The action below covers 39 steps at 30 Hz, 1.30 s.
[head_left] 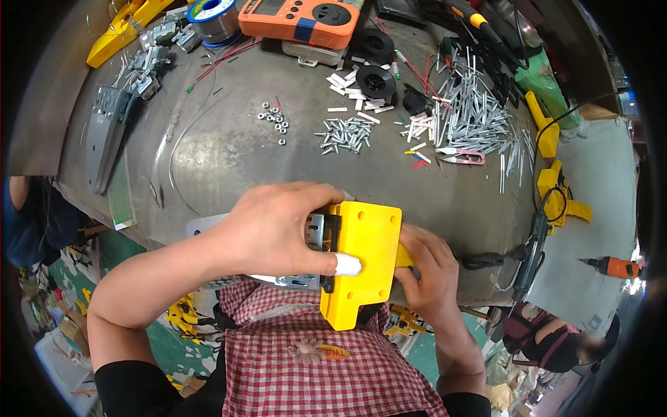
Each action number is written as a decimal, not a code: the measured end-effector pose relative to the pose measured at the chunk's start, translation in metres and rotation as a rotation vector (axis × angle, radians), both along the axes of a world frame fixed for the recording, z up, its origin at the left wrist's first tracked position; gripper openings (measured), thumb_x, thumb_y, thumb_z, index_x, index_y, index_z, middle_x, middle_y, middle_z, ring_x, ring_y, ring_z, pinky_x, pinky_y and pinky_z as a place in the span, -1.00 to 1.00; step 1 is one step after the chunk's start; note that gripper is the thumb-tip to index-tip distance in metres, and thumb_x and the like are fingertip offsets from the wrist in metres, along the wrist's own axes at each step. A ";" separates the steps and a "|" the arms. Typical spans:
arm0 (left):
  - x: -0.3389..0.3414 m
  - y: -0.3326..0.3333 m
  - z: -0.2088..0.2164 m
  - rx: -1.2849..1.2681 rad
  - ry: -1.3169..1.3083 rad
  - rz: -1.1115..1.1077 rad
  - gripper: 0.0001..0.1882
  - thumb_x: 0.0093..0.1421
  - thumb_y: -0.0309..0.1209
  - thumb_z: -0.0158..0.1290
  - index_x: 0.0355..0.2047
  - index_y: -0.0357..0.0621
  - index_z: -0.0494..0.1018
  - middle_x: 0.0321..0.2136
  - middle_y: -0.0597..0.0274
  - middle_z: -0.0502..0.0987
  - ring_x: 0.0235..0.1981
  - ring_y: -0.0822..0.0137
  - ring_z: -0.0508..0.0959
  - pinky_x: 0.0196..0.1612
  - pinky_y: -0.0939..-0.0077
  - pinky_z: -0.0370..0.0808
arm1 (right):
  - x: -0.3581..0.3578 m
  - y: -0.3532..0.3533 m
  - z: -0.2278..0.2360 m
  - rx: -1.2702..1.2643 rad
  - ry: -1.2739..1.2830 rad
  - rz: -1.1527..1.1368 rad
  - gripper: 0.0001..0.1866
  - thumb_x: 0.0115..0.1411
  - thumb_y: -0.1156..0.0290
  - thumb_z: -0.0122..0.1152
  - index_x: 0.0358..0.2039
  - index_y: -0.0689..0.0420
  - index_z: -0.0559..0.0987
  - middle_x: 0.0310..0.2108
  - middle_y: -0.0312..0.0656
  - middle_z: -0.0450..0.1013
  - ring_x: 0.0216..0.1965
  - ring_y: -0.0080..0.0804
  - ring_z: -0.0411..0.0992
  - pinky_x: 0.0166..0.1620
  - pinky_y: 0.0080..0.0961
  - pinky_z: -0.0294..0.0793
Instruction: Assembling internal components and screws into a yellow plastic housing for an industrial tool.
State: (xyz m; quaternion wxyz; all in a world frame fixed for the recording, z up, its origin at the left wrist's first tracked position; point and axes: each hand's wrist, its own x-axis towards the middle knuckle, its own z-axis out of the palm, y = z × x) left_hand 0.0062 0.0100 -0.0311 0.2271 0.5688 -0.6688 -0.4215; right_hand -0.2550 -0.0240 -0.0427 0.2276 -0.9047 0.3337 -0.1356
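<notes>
Close to my body, over the table's front edge, both hands hold a yellow plastic housing (365, 254) with screw holes near its corners. My left hand (281, 222) is closed around its left side, the thumb, wrapped in white at the tip, pressing on the yellow face. A silver metal bracket (315, 233) with a black edge sits against the housing under that hand. Fingers of my right hand (429, 271) wrap round a narrower yellow part at the right side; the fingertips are partly hidden behind it.
Ahead on the metal table (229, 153) lie nuts (273, 119), short screws (347, 134), a heap of long screws (476, 104) and pink-handled snips (462, 156). An orange multimeter (299, 19) and solder spool (214, 21) stand behind. Metal parts (108, 132) lie left; a corded tool (533, 254) lies right.
</notes>
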 end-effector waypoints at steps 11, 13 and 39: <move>0.005 -0.003 0.000 0.218 0.065 0.003 -0.37 -0.15 -0.13 0.31 -0.12 -0.21 0.42 -0.31 0.05 0.54 -0.28 0.19 0.58 -0.19 0.41 0.47 | 0.015 -0.022 0.026 0.060 0.381 0.138 -0.48 -0.08 0.43 0.19 -0.06 0.21 0.31 -0.22 -0.02 0.40 -0.18 -0.10 0.43 -0.15 -0.22 0.39; 0.006 -0.009 0.000 0.206 0.052 -0.023 -0.37 -0.14 -0.15 0.30 -0.11 -0.24 0.41 -0.29 0.06 0.54 -0.26 0.25 0.57 -0.17 0.45 0.47 | 0.017 -0.041 0.027 0.347 0.523 0.258 -0.57 -0.06 0.38 0.24 -0.19 0.13 0.29 -0.32 -0.05 0.43 -0.29 -0.15 0.49 -0.29 -0.23 0.46; -0.008 -0.005 -0.002 -0.214 -0.071 0.098 -0.42 -0.14 -0.06 0.27 -0.16 -0.14 0.46 -0.30 0.10 0.44 -0.30 0.12 0.51 -0.27 0.31 0.47 | 0.044 -0.136 0.001 -0.233 0.155 -0.012 -0.90 -0.01 0.51 0.17 -0.42 0.20 0.48 -0.40 -0.07 0.42 -0.36 -0.05 0.43 -0.29 -0.24 0.44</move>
